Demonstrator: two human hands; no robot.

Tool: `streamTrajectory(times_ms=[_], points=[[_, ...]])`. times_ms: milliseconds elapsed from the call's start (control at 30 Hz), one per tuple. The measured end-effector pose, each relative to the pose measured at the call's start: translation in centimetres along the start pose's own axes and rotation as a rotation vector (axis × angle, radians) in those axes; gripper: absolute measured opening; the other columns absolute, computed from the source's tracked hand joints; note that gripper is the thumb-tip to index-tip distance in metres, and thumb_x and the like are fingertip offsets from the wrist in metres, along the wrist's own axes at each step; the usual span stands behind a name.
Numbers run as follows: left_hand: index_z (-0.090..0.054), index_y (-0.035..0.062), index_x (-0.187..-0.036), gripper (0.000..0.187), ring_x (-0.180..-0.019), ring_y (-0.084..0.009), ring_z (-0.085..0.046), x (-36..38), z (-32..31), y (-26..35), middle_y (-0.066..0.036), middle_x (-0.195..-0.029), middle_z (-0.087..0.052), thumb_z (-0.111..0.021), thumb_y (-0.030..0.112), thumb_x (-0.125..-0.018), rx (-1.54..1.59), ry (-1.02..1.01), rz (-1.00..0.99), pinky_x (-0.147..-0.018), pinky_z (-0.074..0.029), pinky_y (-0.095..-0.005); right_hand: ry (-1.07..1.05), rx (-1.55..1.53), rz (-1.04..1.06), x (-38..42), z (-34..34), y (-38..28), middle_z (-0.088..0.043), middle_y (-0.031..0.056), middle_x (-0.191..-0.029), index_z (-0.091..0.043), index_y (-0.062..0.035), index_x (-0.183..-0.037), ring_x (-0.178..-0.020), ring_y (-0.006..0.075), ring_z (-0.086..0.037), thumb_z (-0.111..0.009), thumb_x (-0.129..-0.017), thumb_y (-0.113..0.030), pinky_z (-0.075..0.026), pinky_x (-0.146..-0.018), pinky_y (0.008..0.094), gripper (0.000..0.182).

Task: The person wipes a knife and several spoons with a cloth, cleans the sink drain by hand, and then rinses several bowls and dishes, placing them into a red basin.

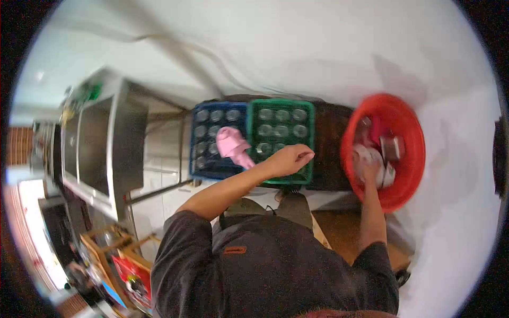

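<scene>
My left hand [291, 160] is over the lower part of a green crate [312, 127], its fingers curled closed; what they hold, if anything, is hidden. Several clear glasses stand in the green crate and in the blue crate [194, 148] beside it. A crumpled pink cloth [231, 143] lies on the blue crate, left of my left hand. My right hand [369, 170] reaches down into a red basin [414, 159], against a whitish item; its fingers are blurred and hard to make out. A glass-like container [392, 148] and something dark pink also lie in the basin.
The crates rest on a dark brown surface [331, 143] along a pale wall. A metal sink stand [112, 153] is at the left. Wooden furniture [108, 238] and a red item [132, 275] are at the lower left. A wooden stool or board sits below the basin.
</scene>
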State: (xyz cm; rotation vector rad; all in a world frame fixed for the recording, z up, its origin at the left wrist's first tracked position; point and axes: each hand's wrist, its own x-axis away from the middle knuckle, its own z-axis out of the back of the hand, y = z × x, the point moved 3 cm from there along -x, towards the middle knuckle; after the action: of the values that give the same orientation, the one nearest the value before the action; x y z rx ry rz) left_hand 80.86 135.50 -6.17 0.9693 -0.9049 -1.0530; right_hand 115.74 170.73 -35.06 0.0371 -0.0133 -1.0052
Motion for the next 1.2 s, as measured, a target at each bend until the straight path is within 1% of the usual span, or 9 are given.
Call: streamTrajectory(times_ms=[33, 133, 200, 367, 600, 800, 867, 967, 1200], points=[[-0.065, 0.0028, -0.111, 0.030, -0.091, -0.0233, -0.068, 2.8, 2.8, -0.5, -0.014, -0.099, -0.069, -0.055, 0.029, -0.100, 0.011, 0.060, 0.022, -0.081, -0.053, -0.0351, 0.148, -0.231, 0.229, -0.4, -0.1, 1.7, -0.055, 0.0231, -0.134, -0.057, 0.0026, -0.126, -0.127, 0.0401, -0.046, -0.063, -0.087, -0.042, -0.032, -0.109, 0.0493, 0.059], [-0.066, 0.0037, -0.109, 0.030, -0.085, -0.0172, -0.067, 12.2, 11.7, -1.0, -0.008, -0.093, -0.070, -0.052, 0.028, -0.102, 0.234, 0.145, 0.366, -0.077, -0.053, -0.0306, 0.155, -0.482, -0.180, 3.9, 16.4, -8.1, -0.057, 0.0259, -0.127, -0.059, 0.0031, -0.123, -0.119, 0.0415, -0.051, -0.060, -0.089, -0.029, -0.037, -0.104, 0.0479, 0.046], [-0.066, 0.0028, -0.108, 0.030, -0.084, -0.0147, -0.066, 19.0, 17.8, -2.8, -0.007, -0.093, -0.070, -0.052, 0.029, -0.102, 0.133, 0.412, 0.063, -0.075, -0.053, -0.0300, 0.158, -0.643, -0.325, 8.2, 26.0, -16.1, -0.058, 0.0278, -0.123, -0.061, 0.0033, -0.121, -0.114, 0.0424, -0.054, -0.058, -0.091, -0.020, -0.040, -0.101, 0.0469, 0.038], [-0.067, 0.0016, -0.105, 0.030, -0.085, -0.0136, -0.067, 39.1, 35.9, -5.0, -0.006, -0.092, -0.070, -0.053, 0.028, -0.101, 0.154, 0.860, 0.184, -0.071, -0.053, -0.0298, 0.272, -0.648, 0.159, 11.3, 22.0, -22.8, -0.059, 0.0227, -0.120, -0.058, 0.0050, -0.122, -0.114, 0.0352, -0.054, -0.058, -0.095, -0.026, -0.041, -0.102, 0.0429, 0.041], [-0.066, -0.0046, -0.101, 0.040, -0.078, -0.0185, -0.070, 63.2, 59.1, -20.7, -0.015, -0.093, -0.070, -0.062, 0.034, -0.091, 0.096, 1.476, 0.594, -0.061, -0.056, -0.0318, 0.087, -0.725, 0.135, 16.6, 24.2, -38.1, -0.060, 0.0157, -0.122, -0.058, 0.0026, -0.122, -0.112, 0.0257, -0.058, -0.062, -0.095, -0.018, -0.043, -0.101, 0.0365, 0.034], [-0.072, -0.0037, -0.094, 0.049, -0.086, -0.0298, -0.071, 68.2, 62.5, -37.2, -0.022, -0.089, -0.071, -0.070, 0.042, -0.078, -0.322, 1.293, 1.128, -0.077, -0.054, -0.0403, -0.013, -0.822, 0.139, 18.3, 27.3, -45.0, -0.059, 0.0155, -0.124, -0.055, 0.0028, -0.122, -0.115, 0.0243, -0.057, -0.060, -0.096, -0.017, -0.042, -0.103, 0.0348, 0.033], [-0.072, 0.0005, -0.101, 0.047, -0.097, -0.0315, -0.069, 68.0, 62.2, -41.2, -0.021, -0.099, -0.071, -0.071, 0.042, -0.079, -0.279, 1.007, 1.266, -0.086, -0.052, -0.0398, -0.033, -0.814, 0.168, 19.4, 28.2, -45.7, -0.059, 0.0145, -0.124, -0.055, 0.0023, -0.123, -0.115, 0.0234, -0.057, -0.061, -0.096, -0.017, -0.044, -0.101, 0.0338, 0.033], [-0.073, 0.0027, -0.102, 0.043, -0.104, -0.0310, -0.068, 69.8, 61.3, -58.3, -0.020, -0.104, -0.071, -0.072, 0.040, -0.078, 0.111, 1.168, 1.163, -0.090, -0.051, -0.0387, -0.057, -0.822, 0.195, 20.2, 27.6, -44.3, -0.059, 0.0122, -0.123, -0.054, 0.0006, -0.124, -0.112, 0.0207, -0.058, -0.060, -0.097, -0.016, -0.046, -0.095, 0.0312, 0.033], [-0.071, 0.0010, -0.105, 0.036, -0.115, -0.0281, -0.063, 67.4, 59.4, -52.1, -0.019, -0.118, -0.067, -0.069, 0.024, -0.077, -0.046, 0.952, 1.442, -0.094, -0.050, -0.0374, -0.177, -0.950, -0.047, 23.0, 26.8, -41.7, -0.061, 0.0059, -0.114, -0.053, -0.0030, -0.122, -0.096, 0.0130, -0.061, -0.059, -0.097, -0.015, -0.050, -0.074, 0.0245, 0.028]])
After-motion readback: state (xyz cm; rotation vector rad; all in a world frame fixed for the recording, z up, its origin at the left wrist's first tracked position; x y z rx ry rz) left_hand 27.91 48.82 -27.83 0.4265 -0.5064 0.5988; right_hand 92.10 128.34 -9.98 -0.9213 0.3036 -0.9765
